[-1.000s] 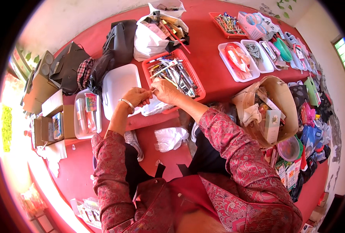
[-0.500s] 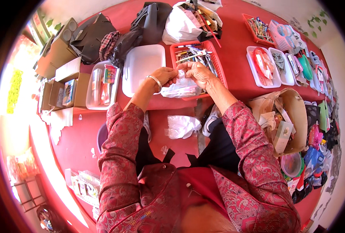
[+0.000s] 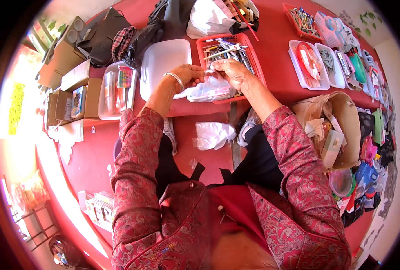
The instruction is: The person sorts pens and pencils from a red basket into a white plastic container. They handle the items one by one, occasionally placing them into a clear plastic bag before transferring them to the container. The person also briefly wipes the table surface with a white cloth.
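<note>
A clear plastic bag (image 3: 211,91) with pale contents hangs below my fingers, in front of a red basket (image 3: 257,57). My left hand (image 3: 187,75), with a bangle at the wrist, is closed in a pinch at the bag's gathered top. Close beside it, my right hand (image 3: 232,72) also pinches the top with thumb and fingertips. The knot or twist between the fingertips is too small to make out. Behind my hands, many pens (image 3: 227,50) lie heaped in the basket. Left of it sits a white plastic tray (image 3: 166,56).
A clear bin (image 3: 104,96) and an open cardboard box (image 3: 93,96) stand at the left. Black bags and a white bag (image 3: 209,20) line the back. Trays (image 3: 294,65) sit at the right, above a large carton (image 3: 350,121). White plastic (image 3: 214,135) lies between my feet.
The view has shifted, so the table items sit a little higher in the picture. Both hands remain at the bag's top, their fingers slightly repositioned.
</note>
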`<action>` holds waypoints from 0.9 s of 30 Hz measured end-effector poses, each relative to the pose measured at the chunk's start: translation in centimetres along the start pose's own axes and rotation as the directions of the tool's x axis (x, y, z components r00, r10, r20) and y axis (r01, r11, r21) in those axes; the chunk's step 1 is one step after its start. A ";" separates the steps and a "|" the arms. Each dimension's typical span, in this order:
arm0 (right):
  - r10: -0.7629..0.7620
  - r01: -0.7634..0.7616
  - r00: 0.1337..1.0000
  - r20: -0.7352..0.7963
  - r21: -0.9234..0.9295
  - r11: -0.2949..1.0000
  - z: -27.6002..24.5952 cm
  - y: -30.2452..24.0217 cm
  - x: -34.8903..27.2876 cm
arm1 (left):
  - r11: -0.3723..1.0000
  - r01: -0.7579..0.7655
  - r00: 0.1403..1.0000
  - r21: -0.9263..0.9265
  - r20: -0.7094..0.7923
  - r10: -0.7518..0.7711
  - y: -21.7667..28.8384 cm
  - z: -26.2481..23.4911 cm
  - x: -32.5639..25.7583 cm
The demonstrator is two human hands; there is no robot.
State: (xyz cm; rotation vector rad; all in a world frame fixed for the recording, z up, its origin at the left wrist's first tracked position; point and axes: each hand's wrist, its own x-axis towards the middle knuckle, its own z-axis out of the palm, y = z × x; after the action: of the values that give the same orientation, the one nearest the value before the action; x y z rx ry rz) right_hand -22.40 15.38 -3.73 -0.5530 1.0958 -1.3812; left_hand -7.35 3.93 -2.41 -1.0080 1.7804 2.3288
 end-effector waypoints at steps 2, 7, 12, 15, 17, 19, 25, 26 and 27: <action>0.033 -0.039 0.996 -0.078 -0.079 0.996 -0.6 -0.2 -0.3 | 0.998 -0.032 0.999 0.061 -0.023 0.034 -0.4 -0.8 0.3; 0.163 -0.176 0.984 -0.077 -0.607 0.775 -3.5 -0.2 -1.8 | 0.926 0.071 0.979 0.372 -0.206 0.008 -1.1 -1.0 1.1; 0.254 -0.267 0.957 -0.137 -0.755 0.599 -4.9 0.8 -2.5 | 0.715 0.252 0.950 0.652 -0.307 -0.054 -3.2 -2.1 3.2; 0.282 -0.276 0.948 -0.146 -0.819 0.503 -5.7 1.1 -2.5 | 0.646 0.219 0.957 0.731 -0.291 0.004 -3.7 -2.1 3.9; 0.278 -0.250 0.946 -0.168 -0.923 0.294 -5.3 1.2 -1.8 | 0.560 0.166 0.965 0.812 -0.252 0.079 -3.8 -2.5 4.0; 0.310 -0.336 0.915 -0.259 -0.913 0.231 -4.7 0.9 -2.1 | 0.457 0.152 0.968 0.876 -0.226 0.110 -3.9 -2.5 3.8; 0.164 -0.118 0.986 0.004 -0.673 0.730 -3.1 -1.8 -3.3 | 0.778 0.004 0.957 0.628 -0.229 0.180 -0.3 0.5 0.5; 0.079 -0.082 0.996 -0.031 -0.586 0.806 -2.6 -1.8 -2.9 | 0.808 -0.109 0.971 0.579 -0.113 0.211 0.3 1.3 -0.2; -0.001 -0.035 0.997 -0.074 -0.494 0.869 -2.0 -1.7 -2.4 | 0.849 -0.146 0.979 0.507 -0.051 0.199 0.3 2.1 -0.6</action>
State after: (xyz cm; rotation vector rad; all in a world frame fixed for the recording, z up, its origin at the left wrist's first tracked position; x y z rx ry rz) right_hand -24.63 17.86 -2.47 -0.8657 1.5263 -1.1038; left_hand -7.94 5.85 -1.61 -0.9173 2.4274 1.7438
